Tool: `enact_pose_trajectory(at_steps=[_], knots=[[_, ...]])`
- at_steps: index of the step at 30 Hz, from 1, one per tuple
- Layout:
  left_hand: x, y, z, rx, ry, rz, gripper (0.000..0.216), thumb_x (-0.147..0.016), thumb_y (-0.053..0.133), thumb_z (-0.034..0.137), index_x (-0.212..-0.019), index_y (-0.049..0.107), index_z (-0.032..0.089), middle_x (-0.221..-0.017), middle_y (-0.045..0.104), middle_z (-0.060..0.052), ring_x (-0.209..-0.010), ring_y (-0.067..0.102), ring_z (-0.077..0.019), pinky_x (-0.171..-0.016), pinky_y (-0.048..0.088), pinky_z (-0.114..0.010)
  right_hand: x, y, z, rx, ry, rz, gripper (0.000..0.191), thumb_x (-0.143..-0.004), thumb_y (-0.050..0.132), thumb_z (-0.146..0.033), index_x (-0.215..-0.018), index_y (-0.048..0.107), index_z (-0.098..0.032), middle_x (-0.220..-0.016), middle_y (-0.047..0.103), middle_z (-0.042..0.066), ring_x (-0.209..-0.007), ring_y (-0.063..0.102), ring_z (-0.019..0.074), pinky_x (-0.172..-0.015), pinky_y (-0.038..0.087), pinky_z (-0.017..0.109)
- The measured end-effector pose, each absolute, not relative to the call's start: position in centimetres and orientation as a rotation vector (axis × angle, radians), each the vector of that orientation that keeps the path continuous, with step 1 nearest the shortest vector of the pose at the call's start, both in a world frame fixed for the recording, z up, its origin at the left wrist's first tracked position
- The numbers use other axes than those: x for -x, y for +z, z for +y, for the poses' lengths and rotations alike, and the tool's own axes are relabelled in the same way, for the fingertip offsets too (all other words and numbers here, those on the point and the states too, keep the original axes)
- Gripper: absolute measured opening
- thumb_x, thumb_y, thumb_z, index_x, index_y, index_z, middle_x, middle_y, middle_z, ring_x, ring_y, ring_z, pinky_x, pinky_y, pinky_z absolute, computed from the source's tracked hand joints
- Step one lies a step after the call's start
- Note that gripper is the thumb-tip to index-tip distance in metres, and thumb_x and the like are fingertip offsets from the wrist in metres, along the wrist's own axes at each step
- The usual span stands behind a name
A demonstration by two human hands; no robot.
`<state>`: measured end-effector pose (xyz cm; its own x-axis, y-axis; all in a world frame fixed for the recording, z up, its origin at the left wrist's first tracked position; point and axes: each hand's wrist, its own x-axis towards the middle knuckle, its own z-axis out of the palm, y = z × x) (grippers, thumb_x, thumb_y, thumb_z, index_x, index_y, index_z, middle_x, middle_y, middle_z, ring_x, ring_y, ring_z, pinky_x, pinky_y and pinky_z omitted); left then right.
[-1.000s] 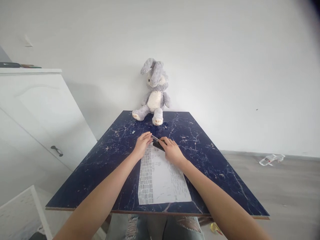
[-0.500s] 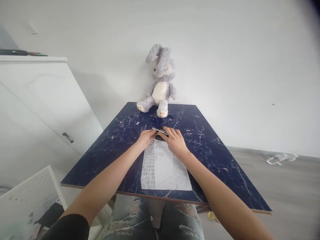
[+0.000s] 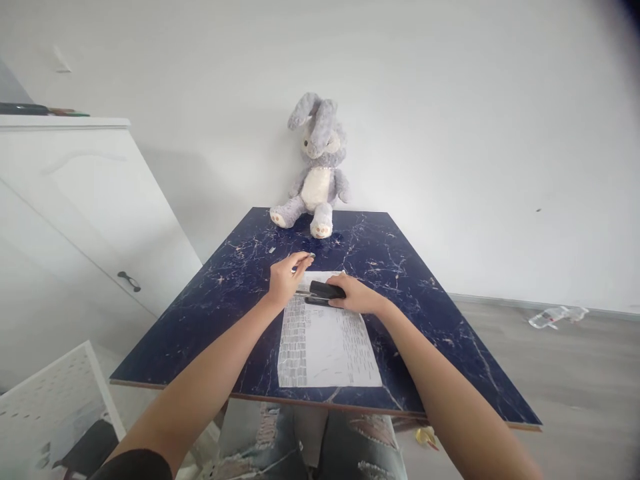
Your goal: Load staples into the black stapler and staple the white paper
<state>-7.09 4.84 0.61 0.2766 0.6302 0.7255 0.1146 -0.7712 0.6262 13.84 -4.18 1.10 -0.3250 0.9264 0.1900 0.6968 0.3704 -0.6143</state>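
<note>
My right hand point(image 3: 354, 294) is closed on a black stapler point(image 3: 325, 291), held sideways over the upper part of a printed sheet of paper point(image 3: 333, 353). The stapler's jaws are apart, and a thin metal part sticks out on its left side. My left hand point(image 3: 289, 277) is just left of and beyond the stapler, thumb and fingers pinched together. A small thin piece point(image 3: 312, 255) shows at its fingertips, too small to name. The paper lies flat on a dark blue marbled table point(image 3: 200, 327).
A grey plush rabbit point(image 3: 317, 173) sits at the table's far edge against the wall. Left of its feet lies a tiny pale piece point(image 3: 272, 250). A white cabinet point(image 3: 75, 200) stands at left, a white perforated bin point(image 3: 55, 407) below it. Clear plastic packaging point(image 3: 555, 317) lies on the floor.
The hands have come apart. My right hand has brought the stapler nearer to me, over the paper, and turned it so its jaws show. My left hand has lifted away with the small piece.
</note>
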Motion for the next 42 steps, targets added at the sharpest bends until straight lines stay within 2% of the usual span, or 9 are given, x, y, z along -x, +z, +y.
enact_pose_trajectory(at_steps=[3,5,9,21,25,29,33,38,42], knots=[[7.1,0.8,4.4,-2.262,1.375,0.620,0.025,-0.095,0.066,0.046,-0.099,0.079,0.025,-0.094,0.079,-0.006,-0.083,0.075,-0.0222,-0.083,0.057,-0.034,-13.9,1.6,-4.4,1.205,0.479,-1.977,0.056,-0.086,0.077,-0.044,-0.135,0.061,-0.022,-0.116,0.068,0.010,-0.100,0.060,0.0248,-0.085,0.048,0.037],[7.1,0.7,4.2,-2.312,1.263,0.534,0.027,-0.096,0.064,0.048,-0.098,0.079,0.026,-0.090,0.079,-0.005,-0.080,0.074,-0.0218,-0.079,0.057,-0.033,-13.5,1.9,-4.4,1.073,0.436,-1.869,0.056,-0.090,0.074,-0.047,-0.140,0.059,-0.025,-0.117,0.068,0.010,-0.098,0.061,0.0231,-0.081,0.050,0.036],[6.9,0.5,3.8,-2.311,1.202,0.439,0.030,-0.097,0.061,0.050,-0.091,0.078,0.025,-0.084,0.078,-0.005,-0.076,0.074,-0.0204,-0.076,0.057,-0.032,-12.8,1.8,-4.6,0.922,0.411,-1.778,0.034,-0.094,0.070,-0.045,-0.123,0.073,-0.027,-0.106,0.072,0.008,-0.090,0.064,0.0214,-0.083,0.054,0.038],[8.3,1.0,5.5,-2.472,1.325,0.523,0.029,-0.096,0.060,0.048,-0.098,0.075,0.023,-0.088,0.076,-0.008,-0.083,0.072,-0.0213,-0.082,0.055,-0.031,-14.0,1.8,-4.4,1.150,0.304,-1.701,0.019,-0.091,0.071,-0.040,-0.098,0.078,-0.024,-0.092,0.075,0.007,-0.081,0.064,0.0219,-0.080,0.054,0.038],[10.8,-0.1,10.7,-2.310,1.479,1.100,0.032,-0.102,0.046,0.038,-0.108,0.073,0.020,-0.102,0.074,-0.012,-0.096,0.070,-0.0239,-0.098,0.051,-0.036,-18.7,0.7,-3.0,1.560,0.143,-1.437,0.020,-0.082,0.071,-0.034,-0.095,0.077,-0.020,-0.085,0.074,0.007,-0.075,0.065,0.0219,-0.078,0.053,0.036],[12.2,-2.9,15.1,-2.248,1.056,1.551,0.040,-0.098,0.051,0.033,-0.131,0.066,0.015,-0.143,0.059,-0.021,-0.137,0.051,-0.0372,-0.116,0.036,-0.053,-23.5,-1.6,-2.1,1.935,0.146,-1.400,0.011,-0.072,0.074,-0.025,-0.081,0.077,-0.020,-0.076,0.073,0.006,-0.075,0.067,0.0232,-0.080,0.052,0.036],[12.1,-4.8,16.1,-2.332,0.736,1.557,0.049,-0.097,0.054,0.036,-0.145,0.056,0.025,-0.163,0.039,-0.014,-0.151,0.030,-0.0418,-0.120,0.017,-0.067,-25.1,-3.4,-1.7,2.043,0.176,-1.358,0.020,-0.073,0.076,-0.033,-0.088,0.080,-0.020,-0.081,0.070,0.006,-0.077,0.065,0.0239,-0.080,0.052,0.037],[12.1,-4.4,15.7,-2.402,0.797,1.564,0.034,-0.095,0.057,0.027,-0.126,0.068,0.021,-0.141,0.062,-0.016,-0.135,0.051,-0.0388,-0.114,0.032,-0.059,-24.1,-3.7,-1.4,2.016,-0.078,-1.276,0.046,-0.076,0.077,-0.033,-0.118,0.074,-0.015,-0.112,0.060,0.015,-0.106,0.060,0.0316,-0.100,0.047,0.045],[12.3,-3.9,15.6,-2.403,0.875,1.572,0.014,-0.090,0.063,0.021,-0.101,0.072,0.021,-0.105,0.073,-0.013,-0.105,0.064,-0.0316,-0.097,0.047,-0.045,-20.9,-2.2,-1.9,1.756,-0.131,-1.419,0.029,-0.088,0.065,-0.031,-0.113,0.072,-0.017,-0.113,0.056,0.014,-0.103,0.058,0.0286,-0.097,0.049,0.043]])
